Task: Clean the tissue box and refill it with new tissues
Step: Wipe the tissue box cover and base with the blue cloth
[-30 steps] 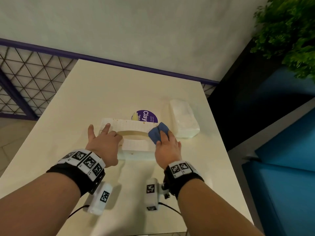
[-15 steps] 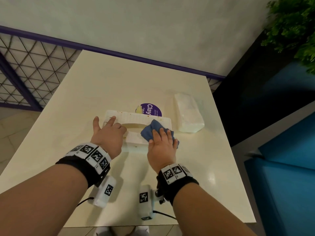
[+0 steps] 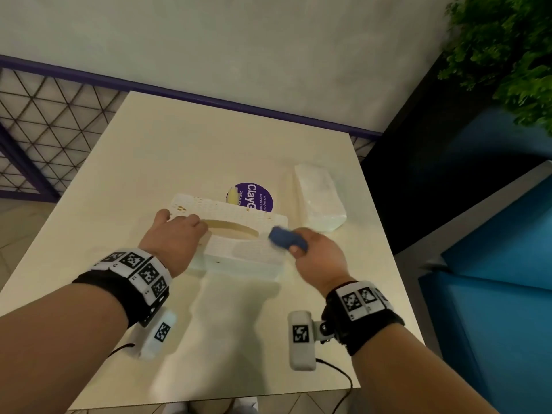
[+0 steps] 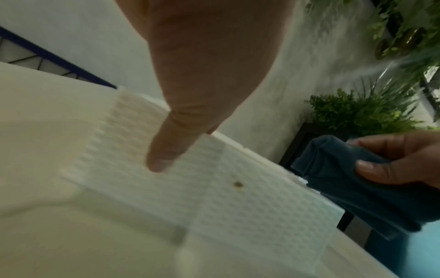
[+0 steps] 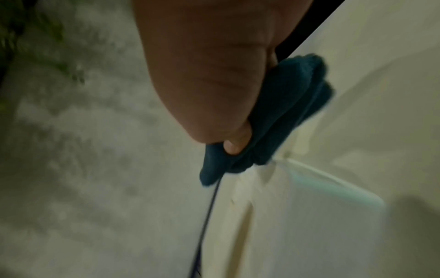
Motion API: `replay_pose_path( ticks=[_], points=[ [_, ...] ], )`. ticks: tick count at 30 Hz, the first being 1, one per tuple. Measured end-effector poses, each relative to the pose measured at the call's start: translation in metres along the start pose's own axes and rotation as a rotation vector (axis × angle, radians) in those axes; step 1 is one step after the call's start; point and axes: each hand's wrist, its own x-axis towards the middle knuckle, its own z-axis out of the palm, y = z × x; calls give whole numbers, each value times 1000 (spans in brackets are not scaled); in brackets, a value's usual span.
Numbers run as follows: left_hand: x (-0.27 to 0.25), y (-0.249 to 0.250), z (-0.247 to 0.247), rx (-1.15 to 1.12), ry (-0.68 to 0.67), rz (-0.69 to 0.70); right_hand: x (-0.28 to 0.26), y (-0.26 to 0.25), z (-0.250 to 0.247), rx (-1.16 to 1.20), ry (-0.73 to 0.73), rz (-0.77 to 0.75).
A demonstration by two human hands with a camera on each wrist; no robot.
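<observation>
A white textured tissue box (image 3: 239,249) with an oval opening on top lies at the middle of the table, with small brown spots on it (image 4: 238,184). My left hand (image 3: 182,231) holds its left end, fingers curled over the top beside the opening and thumb (image 4: 161,158) pressed against the box. My right hand (image 3: 294,248) grips a bunched blue cloth (image 3: 283,239) at the box's right end; the cloth (image 5: 285,112) (image 4: 345,178) touches the box's edge. A wrapped pack of new tissues (image 3: 319,198) lies to the right of the box.
A round purple sticker (image 3: 257,197) marks the cream table (image 3: 209,150) behind the box. The wall runs along the table's far edge. A green plant (image 3: 507,55) and blue seats (image 3: 493,279) are to the right, a metal grid fence (image 3: 44,121) to the left.
My right hand slid the cloth from the box's middle to its right end and bunched it in a fist. The left hand's fingers curled on the box's left end.
</observation>
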Motion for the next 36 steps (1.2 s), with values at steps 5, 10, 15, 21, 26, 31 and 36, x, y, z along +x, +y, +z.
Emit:
replay_pose_path(
  ticks=[5, 10, 15, 21, 26, 31, 36],
  points=[
    [0, 33, -15, -122, -51, 85, 18, 7, -37, 249, 318, 120],
    [15, 70, -2, -281, -91, 44, 40, -18, -15, 185, 165, 27],
    [19, 65, 2, -387, -87, -20, 34, -25, 61, -301, -296, -81],
    [21, 62, 3, -423, -102, -23, 76, -42, 50, -307, -293, -85],
    [21, 60, 2, -457, -109, -35, 12, -28, 56, -368, -267, -178],
    [20, 61, 1, -477, -103, -41, 52, -31, 52, -251, -253, -121],
    [19, 61, -1, -464, -118, -37, 62, -42, 54, -317, -310, -121]
  ],
)
